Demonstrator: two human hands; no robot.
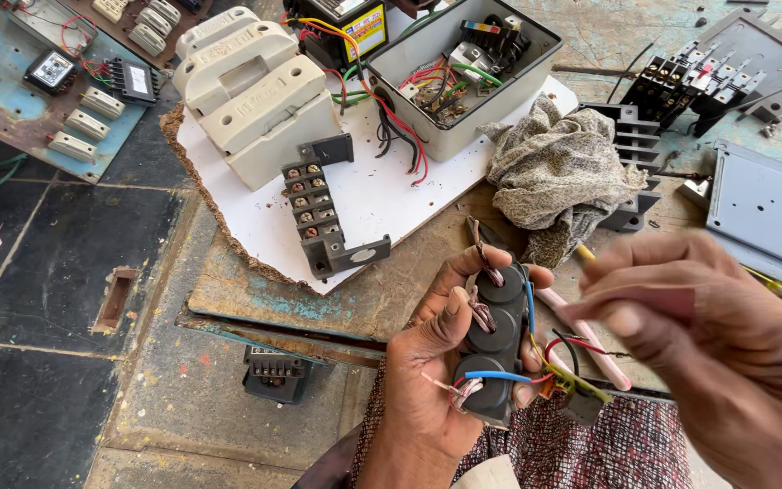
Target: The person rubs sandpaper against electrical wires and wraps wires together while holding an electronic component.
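My left hand point(427, 362) grips a black electrical part point(492, 340) with round button-like caps, held upright over my lap. Blue, red and pink wires with bare copper ends stick out of the part. Close to the camera, my right hand point(717, 353) is blurred; its fingers pinch a thin tool with a yellow tip point(584, 254) just right of the part. A pink rod point(581, 335) lies under both hands.
A white board point(373, 199) carries a black terminal strip point(317, 213), cream fuse holders point(255, 91) and an open grey box with wires point(463, 81). A crumpled rag point(558, 177), black contactors point(699, 81) and a grey plate point(771, 213) lie to the right.
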